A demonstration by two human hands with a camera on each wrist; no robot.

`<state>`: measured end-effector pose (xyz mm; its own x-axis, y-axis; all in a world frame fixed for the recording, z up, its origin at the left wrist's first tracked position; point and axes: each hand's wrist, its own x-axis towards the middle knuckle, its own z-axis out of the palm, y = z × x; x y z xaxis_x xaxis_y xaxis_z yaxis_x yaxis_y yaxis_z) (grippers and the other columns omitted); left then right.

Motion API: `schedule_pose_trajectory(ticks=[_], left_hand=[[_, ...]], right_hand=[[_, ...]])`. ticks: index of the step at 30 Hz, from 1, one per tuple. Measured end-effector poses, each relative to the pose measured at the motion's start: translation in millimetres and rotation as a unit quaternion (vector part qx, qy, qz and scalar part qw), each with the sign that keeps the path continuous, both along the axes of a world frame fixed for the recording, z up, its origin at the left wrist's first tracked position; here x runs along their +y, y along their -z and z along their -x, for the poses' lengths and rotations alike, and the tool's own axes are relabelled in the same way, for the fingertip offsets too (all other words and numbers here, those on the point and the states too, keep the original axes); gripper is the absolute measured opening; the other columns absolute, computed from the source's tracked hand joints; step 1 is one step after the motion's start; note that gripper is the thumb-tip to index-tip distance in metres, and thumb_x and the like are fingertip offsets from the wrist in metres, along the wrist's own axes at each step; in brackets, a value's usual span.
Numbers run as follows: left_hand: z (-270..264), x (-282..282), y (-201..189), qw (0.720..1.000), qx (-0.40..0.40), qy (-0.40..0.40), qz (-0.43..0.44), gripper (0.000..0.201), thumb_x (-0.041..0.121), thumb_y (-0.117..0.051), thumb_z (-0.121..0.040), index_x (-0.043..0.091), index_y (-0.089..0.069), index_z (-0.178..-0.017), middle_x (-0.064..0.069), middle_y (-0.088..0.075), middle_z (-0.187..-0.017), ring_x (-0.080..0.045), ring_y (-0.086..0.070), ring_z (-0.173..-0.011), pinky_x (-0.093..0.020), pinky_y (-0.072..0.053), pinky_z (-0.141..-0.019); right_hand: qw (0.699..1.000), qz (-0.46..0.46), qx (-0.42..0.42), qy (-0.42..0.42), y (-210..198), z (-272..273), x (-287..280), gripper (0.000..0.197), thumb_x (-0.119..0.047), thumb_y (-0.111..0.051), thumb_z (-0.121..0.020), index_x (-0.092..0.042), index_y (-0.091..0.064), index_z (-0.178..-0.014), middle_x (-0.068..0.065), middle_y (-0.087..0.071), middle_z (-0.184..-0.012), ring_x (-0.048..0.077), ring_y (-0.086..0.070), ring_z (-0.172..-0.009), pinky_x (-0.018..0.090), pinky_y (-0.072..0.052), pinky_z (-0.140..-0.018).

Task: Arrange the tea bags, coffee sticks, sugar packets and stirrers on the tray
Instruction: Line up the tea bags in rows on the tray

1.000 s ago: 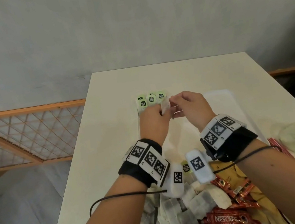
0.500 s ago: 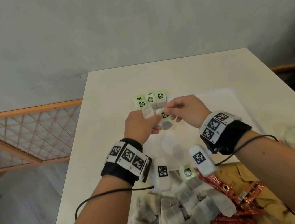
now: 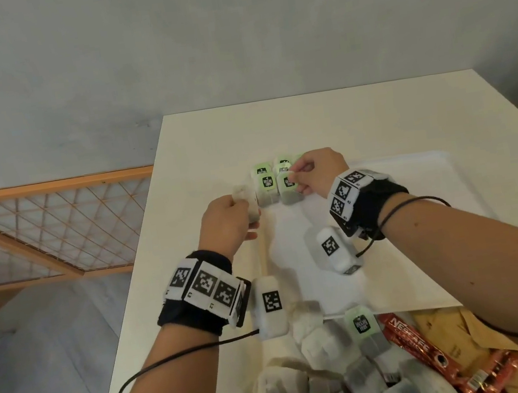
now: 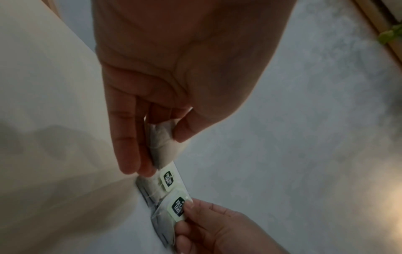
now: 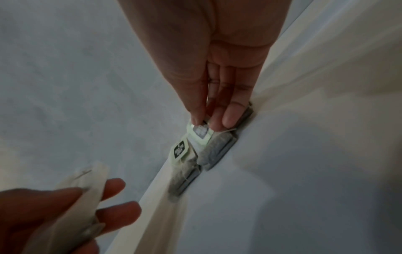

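1. One pale worktop (image 3: 210,143) carries everything; its left edge runs close beside the left hand, with bare surface toward 12 o'clock.
2. One white tray (image 3: 421,223) lies on it, its middle open; a row of tea bags (image 3: 267,185) sits in its corner at 11 o'clock.
3. Several loose tea bags (image 3: 322,347) and red coffee sticks (image 3: 415,344) are heaped at 6 o'clock; I cannot count them exactly.
4. About five green tags show in the row.
5. Right hand (image 3: 317,171) pinches the tag of a placed tea bag (image 3: 288,187).
6. Left hand (image 3: 224,221), at 9 o'clock of the row, grips another tea bag (image 3: 247,203) between thumb and fingers.
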<state>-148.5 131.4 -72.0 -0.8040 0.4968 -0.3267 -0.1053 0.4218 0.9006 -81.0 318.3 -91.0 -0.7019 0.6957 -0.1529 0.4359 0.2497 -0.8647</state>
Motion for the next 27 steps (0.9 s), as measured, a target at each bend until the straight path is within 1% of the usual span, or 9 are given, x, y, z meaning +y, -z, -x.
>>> schedule_pose_trajectory(ticks=[5, 7, 10, 12, 16, 21, 24, 25, 27], left_hand=[[-2.3, -2.6, 9.2, 1.000, 0.019, 0.007, -0.008, 0.019, 0.017, -0.046, -0.100, 0.013, -0.064, -0.100, -0.013, -0.069, -0.092, -0.022, -0.066, -0.082, -0.036, -0.061, -0.071], [-4.6, -3.1, 10.8, 1.000, 0.013, 0.001, -0.023, 0.018, 0.016, -0.048, -0.099, 0.011, -0.065, -0.105, -0.013, -0.069, -0.094, -0.022, -0.068, -0.082, -0.035, -0.061, -0.070], [-8.7, -1.7, 10.2, 0.999, 0.010, -0.010, -0.044, 0.017, 0.014, -0.056, -0.096, 0.005, -0.065, -0.108, -0.013, -0.072, -0.094, -0.022, -0.071, -0.083, -0.033, -0.061, -0.068], [-14.1, 1.4, 6.8, 0.998, 0.000, -0.005, -0.059, 0.015, 0.014, -0.059, -0.095, 0.005, -0.066, -0.104, -0.013, -0.073, -0.091, -0.022, -0.072, -0.079, -0.032, -0.060, -0.066], [-29.0, 10.1, -2.9, 0.997, -0.001, 0.021, -0.077, 0.015, 0.017, -0.061, -0.095, 0.005, -0.068, -0.100, -0.012, -0.075, -0.087, -0.022, -0.073, -0.077, -0.031, -0.060, -0.065], [-47.6, 18.2, -16.5, 0.994, 0.035, 0.066, -0.081, 0.015, 0.020, -0.064, -0.093, 0.005, -0.069, -0.094, -0.008, -0.073, -0.086, -0.025, -0.073, -0.083, -0.035, -0.060, -0.070], [-53.5, 20.0, -22.3, 0.992, 0.084, 0.052, -0.074, 0.006, 0.022, -0.071, -0.087, 0.018, -0.066, -0.085, 0.001, -0.068, -0.084, -0.022, -0.070, -0.089, -0.038, -0.060, -0.074], [-54.9, 20.2, -24.8, 0.992, 0.100, 0.040, -0.073, 0.009, 0.023, -0.073, -0.085, 0.022, -0.065, -0.089, 0.004, -0.067, -0.088, -0.019, -0.068, -0.089, -0.034, -0.058, -0.076], [-58.8, 20.3, -29.6, 0.989, 0.126, 0.023, -0.077, 0.020, 0.023, -0.075, -0.083, 0.023, -0.063, -0.098, 0.009, -0.063, -0.093, -0.011, -0.064, -0.085, -0.015, -0.051, -0.072]], right_hand=[[1.000, 0.026, 0.007, 0.003, 0.1, 5.2, 2.6, 0.013, -0.005, -0.074, -0.082, -0.003, -0.070, -0.094, 0.011, -0.071, -0.074, 0.018, -0.069, -0.058, 0.025, -0.060, -0.060], [0.999, 0.044, 0.021, 0.009, -1.3, 3.6, 2.5, 0.017, -0.003, -0.075, -0.081, -0.001, -0.070, -0.097, 0.012, -0.071, -0.076, 0.016, -0.068, -0.057, 0.024, -0.059, -0.058], [0.996, 0.053, 0.056, 0.033, -7.0, -3.7, 0.9, 0.021, -0.008, -0.076, -0.081, -0.007, -0.069, -0.101, 0.010, -0.069, -0.079, 0.016, -0.067, -0.060, 0.025, -0.060, -0.061], [0.996, 0.048, 0.074, 0.033, -13.4, -14.0, -4.2, 0.016, -0.014, -0.075, -0.083, -0.011, -0.070, -0.098, 0.008, -0.068, -0.079, 0.017, -0.067, -0.064, 0.028, -0.060, -0.064], [0.992, 0.077, 0.078, -0.057, -26.2, -41.4, -23.0, 0.013, -0.026, -0.073, -0.085, -0.016, -0.072, -0.093, 0.008, -0.072, -0.083, 0.012, -0.065, -0.067, 0.028, -0.055, -0.066], [0.990, 0.064, 0.103, -0.075, -36.4, -64.4, -32.1, 0.006, -0.015, -0.073, -0.085, -0.014, -0.068, -0.083, 0.003, -0.067, -0.074, 0.009, -0.063, -0.061, 0.026, -0.053, -0.064], [0.990, 0.061, 0.116, -0.055, -43.0, -74.4, -31.5, 0.009, -0.012, -0.073, -0.085, -0.011, -0.066, -0.079, 0.004, -0.067, -0.072, 0.013, -0.062, -0.062, 0.027, -0.053, -0.063], [0.990, 0.056, 0.120, -0.043, -44.8, -77.1, -31.3, 0.010, -0.012, -0.072, -0.085, -0.012, -0.066, -0.077, 0.004, -0.067, -0.071, 0.015, -0.062, -0.061, 0.028, -0.053, -0.062], [0.991, 0.044, 0.125, -0.017, -47.2, -81.5, -30.8, 0.013, -0.012, -0.072, -0.085, -0.013, -0.065, -0.074, 0.006, -0.068, -0.070, 0.018, -0.063, -0.061, 0.030, -0.053, -0.062]])
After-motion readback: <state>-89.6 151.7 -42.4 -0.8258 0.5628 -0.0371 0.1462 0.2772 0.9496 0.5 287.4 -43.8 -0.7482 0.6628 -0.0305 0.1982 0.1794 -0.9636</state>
